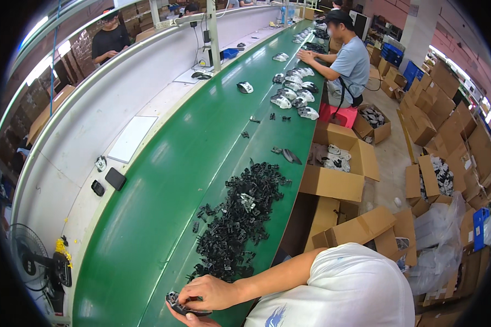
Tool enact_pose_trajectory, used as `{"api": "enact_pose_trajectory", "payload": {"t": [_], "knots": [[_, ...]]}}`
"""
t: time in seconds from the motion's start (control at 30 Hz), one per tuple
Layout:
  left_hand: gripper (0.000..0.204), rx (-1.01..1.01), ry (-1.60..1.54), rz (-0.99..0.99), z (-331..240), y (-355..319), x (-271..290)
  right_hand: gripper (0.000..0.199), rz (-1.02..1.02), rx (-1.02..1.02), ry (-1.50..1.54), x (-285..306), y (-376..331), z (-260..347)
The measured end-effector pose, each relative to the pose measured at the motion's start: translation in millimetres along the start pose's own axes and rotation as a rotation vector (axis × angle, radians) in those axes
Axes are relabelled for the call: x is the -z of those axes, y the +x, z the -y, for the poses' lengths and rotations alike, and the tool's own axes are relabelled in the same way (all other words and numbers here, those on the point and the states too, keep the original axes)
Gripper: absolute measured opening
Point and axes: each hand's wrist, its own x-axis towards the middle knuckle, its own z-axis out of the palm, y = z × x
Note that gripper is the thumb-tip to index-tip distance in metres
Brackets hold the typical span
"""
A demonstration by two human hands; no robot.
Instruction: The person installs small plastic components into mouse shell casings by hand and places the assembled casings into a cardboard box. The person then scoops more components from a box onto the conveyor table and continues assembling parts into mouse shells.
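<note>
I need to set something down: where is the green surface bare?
The green surface is bare between the black box and white board at left and the heap of black parts at right. It is crowded at that heap, just beyond the right hand, and farther off at the white-and-black shells.

a white partition [76, 144] runs left of the green worktable [153, 201], pale floor [388, 163] right.
</note>
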Motion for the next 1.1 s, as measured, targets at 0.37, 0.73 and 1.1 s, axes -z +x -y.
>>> {"api": "enact_pose_trajectory", "payload": {"t": [0.37,0.73,1.1], "knots": [[0.083,0.057,-0.077,-0.064,-9,14,-10,0.014,0.069,-0.519,0.530,-1,26,2],[0.069,0.301,-0.206,-0.046,-12,23,-9,0.017,0.219,-0.130,-0.025,3,27,-4],[0.064,0.167,-0.434,0.027,11,16,6,0.014,0.149,-0.083,-0.097,7,32,10]]}}
